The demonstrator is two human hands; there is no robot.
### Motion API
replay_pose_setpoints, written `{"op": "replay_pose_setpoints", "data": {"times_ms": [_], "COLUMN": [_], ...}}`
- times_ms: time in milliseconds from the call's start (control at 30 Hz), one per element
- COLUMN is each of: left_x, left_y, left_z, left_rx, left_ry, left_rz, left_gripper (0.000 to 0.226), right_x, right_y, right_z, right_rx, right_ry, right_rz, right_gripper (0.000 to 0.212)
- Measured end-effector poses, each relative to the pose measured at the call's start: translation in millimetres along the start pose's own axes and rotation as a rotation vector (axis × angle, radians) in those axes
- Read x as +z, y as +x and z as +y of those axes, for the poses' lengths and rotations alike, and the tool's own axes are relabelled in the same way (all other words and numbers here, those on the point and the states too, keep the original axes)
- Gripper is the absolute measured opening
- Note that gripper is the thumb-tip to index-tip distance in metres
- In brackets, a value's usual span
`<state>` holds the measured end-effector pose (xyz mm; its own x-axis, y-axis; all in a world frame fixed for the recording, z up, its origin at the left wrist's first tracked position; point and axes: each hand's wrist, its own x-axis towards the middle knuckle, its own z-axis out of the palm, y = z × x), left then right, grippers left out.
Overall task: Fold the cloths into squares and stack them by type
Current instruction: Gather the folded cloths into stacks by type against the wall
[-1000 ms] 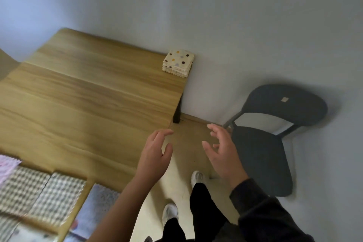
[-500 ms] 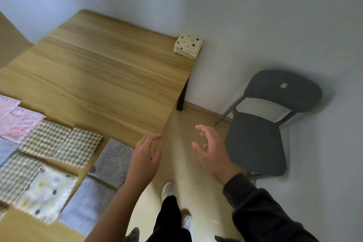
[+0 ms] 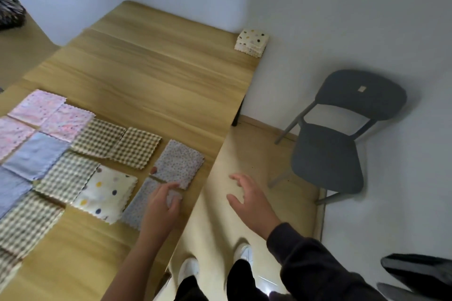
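Note:
Several flat cloths lie on the wooden table [image 3: 151, 76]: pink ones [image 3: 41, 110], brown checked ones [image 3: 137, 150], blue ones [image 3: 36, 154], a cream polka-dot cloth [image 3: 105, 193] and two grey speckled cloths [image 3: 179, 162]. My left hand [image 3: 160, 210] rests over the nearer grey speckled cloth [image 3: 139, 208], fingers loosely bent at its far edge. My right hand [image 3: 249, 200] hovers over the floor beside the table, fingers spread and holding nothing. A folded stack of cream polka-dot cloths [image 3: 252, 43] sits at the table's far right corner.
A dark grey chair [image 3: 335, 144] stands to the right against the white wall. My feet in white shoes [image 3: 188, 270] are on the beige floor by the table's edge. A dark object [image 3: 420, 273] shows at the bottom right.
The view has swung left, bringing more cloths into sight. My left hand moved from beside the table's edge onto the nearer grey speckled cloth. My right hand stayed over the floor.

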<state>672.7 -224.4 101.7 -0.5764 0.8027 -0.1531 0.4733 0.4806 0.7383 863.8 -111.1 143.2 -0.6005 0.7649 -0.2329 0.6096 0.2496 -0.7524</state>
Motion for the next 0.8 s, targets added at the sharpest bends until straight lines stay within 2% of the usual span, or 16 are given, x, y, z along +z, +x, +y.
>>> {"op": "replay_pose_setpoints", "data": {"times_ms": [167,400,500,633,800], "left_x": [-48,-87,-92,-92,-92], "left_y": [5,38,49,44,14], "left_z": [-60,-123,-136,-146,-161], "left_rx": [-0.026,-0.061,-0.094,-0.080,-0.027], "left_ry": [0.095,0.285,0.386,0.525,0.579], "left_rz": [-0.012,-0.008,-0.039,-0.144,-0.122], "left_gripper": [0.028,0.031,0.041,0.044,0.043], "right_x": [67,146,162,172,188], "right_y": [1,1,8,24,31], "right_z": [-36,-66,-71,-72,-72], "right_rx": [0.007,0.089,0.130,0.202,0.193], "right_ry": [-0.024,-0.055,-0.105,-0.176,-0.349], "right_rz": [-0.021,-0.140,-0.186,-0.228,-0.323], "right_gripper": [0.044,0.046,0.044,0.051,0.054]}}
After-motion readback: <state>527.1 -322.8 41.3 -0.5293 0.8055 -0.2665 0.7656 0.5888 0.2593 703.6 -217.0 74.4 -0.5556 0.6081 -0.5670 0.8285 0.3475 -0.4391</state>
